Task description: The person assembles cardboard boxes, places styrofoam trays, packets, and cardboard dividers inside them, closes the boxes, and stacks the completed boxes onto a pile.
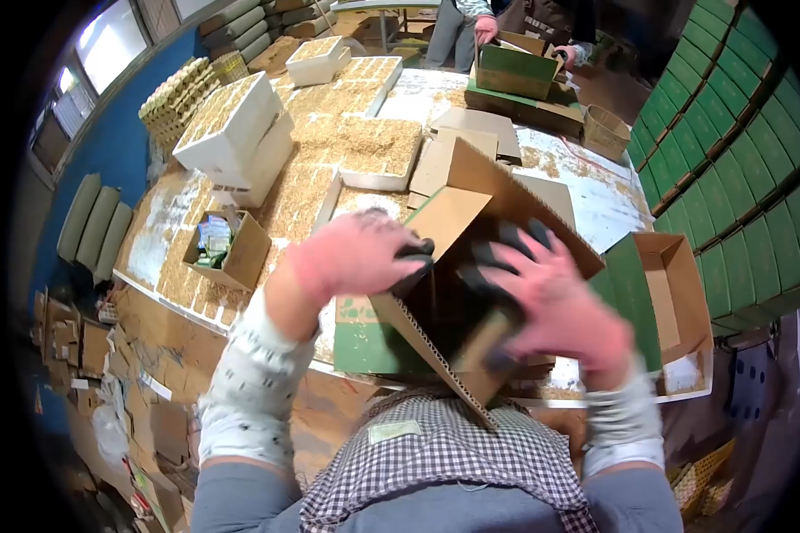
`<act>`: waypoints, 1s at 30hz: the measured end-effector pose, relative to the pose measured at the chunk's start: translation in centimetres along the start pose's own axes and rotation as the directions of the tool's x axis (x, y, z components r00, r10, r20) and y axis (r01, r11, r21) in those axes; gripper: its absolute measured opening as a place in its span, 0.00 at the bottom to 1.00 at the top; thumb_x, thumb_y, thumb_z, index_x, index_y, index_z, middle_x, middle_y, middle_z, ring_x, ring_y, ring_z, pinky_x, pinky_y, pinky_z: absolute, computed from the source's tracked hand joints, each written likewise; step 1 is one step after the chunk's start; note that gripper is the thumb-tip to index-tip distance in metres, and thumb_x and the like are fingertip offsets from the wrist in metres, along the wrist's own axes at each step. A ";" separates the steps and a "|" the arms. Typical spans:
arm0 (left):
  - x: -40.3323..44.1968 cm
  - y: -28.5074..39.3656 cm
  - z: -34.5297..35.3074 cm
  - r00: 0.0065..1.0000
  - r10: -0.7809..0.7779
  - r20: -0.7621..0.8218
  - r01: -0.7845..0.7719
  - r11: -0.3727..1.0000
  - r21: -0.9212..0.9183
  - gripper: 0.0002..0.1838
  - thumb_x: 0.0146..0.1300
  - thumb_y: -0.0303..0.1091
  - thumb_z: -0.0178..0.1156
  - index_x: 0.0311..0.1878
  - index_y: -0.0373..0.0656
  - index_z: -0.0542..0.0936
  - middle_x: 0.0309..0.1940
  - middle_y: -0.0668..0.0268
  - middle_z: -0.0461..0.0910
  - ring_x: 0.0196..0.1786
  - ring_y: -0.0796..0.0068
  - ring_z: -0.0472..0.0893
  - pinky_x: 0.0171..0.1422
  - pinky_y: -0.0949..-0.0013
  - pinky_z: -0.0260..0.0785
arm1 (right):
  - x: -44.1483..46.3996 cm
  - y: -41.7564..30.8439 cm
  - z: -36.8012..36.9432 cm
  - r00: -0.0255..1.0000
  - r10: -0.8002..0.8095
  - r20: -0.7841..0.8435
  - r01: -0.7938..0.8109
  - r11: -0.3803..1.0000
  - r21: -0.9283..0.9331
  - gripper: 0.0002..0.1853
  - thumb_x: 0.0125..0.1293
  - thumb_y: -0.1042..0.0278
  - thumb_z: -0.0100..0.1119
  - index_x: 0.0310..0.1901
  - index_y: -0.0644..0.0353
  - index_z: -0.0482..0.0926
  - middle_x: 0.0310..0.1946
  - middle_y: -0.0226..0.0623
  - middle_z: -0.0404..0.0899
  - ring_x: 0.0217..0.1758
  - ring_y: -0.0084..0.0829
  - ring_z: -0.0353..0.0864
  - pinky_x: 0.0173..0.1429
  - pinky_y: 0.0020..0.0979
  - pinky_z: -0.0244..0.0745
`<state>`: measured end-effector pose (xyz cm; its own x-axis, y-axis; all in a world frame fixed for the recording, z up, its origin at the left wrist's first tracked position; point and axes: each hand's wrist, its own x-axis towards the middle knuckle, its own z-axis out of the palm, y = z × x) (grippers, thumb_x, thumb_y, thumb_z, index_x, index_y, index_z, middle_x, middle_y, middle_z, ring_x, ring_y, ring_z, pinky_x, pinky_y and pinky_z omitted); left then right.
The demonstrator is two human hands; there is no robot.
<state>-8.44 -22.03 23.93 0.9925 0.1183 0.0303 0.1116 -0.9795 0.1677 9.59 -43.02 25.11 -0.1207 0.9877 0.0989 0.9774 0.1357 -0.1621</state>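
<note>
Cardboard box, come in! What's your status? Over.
Cardboard box open, flaps sticking out. Left grip at its edge. Right grip blurred, over the opening. Green box close by on the right. Over.

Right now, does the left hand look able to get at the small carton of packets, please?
Probably yes. The small carton sits open-topped just to the left of the left hand, and nothing shows in between. The fingers seem to grip the large box, though, and would have to let go first.
</note>
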 end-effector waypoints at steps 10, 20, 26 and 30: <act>5.8 0.8 5.4 0.615 -0.286 -0.735 0.308 0.945 -0.110 0.26 0.52 0.35 0.60 0.57 0.45 0.72 0.53 0.57 0.71 0.59 0.51 0.63 0.64 0.53 0.55 | 4.0 12.1 0.7 0.859 0.439 -0.262 -0.511 0.735 -0.445 0.15 0.51 0.60 0.62 0.35 0.63 0.77 0.25 0.42 0.73 0.34 0.42 0.74 0.45 0.40 0.71; -2.6 -2.5 1.7 0.491 -0.100 -0.866 -0.268 0.928 -0.259 0.26 0.63 0.52 0.48 0.50 0.38 0.77 0.46 0.56 0.80 0.53 0.54 0.76 0.64 0.58 0.62 | -2.9 10.1 2.6 0.702 0.711 0.051 -0.295 0.224 0.929 0.18 0.65 0.58 0.55 0.48 0.64 0.74 0.37 0.32 0.77 0.40 0.22 0.77 0.44 0.26 0.72; -4.3 -9.8 16.9 0.735 -0.664 -0.138 -0.233 -0.056 -0.971 0.25 0.72 0.46 0.41 0.58 0.34 0.72 0.58 0.56 0.73 0.61 0.67 0.70 0.68 0.67 0.58 | 2.7 4.2 6.3 0.985 -0.110 0.130 0.104 0.993 0.052 0.17 0.36 0.53 0.72 0.28 0.49 0.80 0.20 0.30 0.75 0.28 0.38 0.75 0.34 0.33 0.68; -5.3 -20.8 6.8 0.176 -0.885 -0.430 0.065 0.447 -0.892 0.42 0.63 0.49 0.57 0.72 0.43 0.47 0.69 0.56 0.53 0.69 0.61 0.58 0.71 0.57 0.50 | 3.6 3.0 7.2 0.988 0.050 0.143 -0.063 0.995 0.084 0.16 0.38 0.50 0.70 0.28 0.46 0.81 0.23 0.26 0.78 0.30 0.32 0.77 0.43 0.33 0.67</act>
<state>-15.68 -3.43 13.57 0.0542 0.9582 0.2809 0.0706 -0.2843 0.9561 10.79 -38.48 17.94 -0.0949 0.9942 -0.0512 0.9651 0.0792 -0.2495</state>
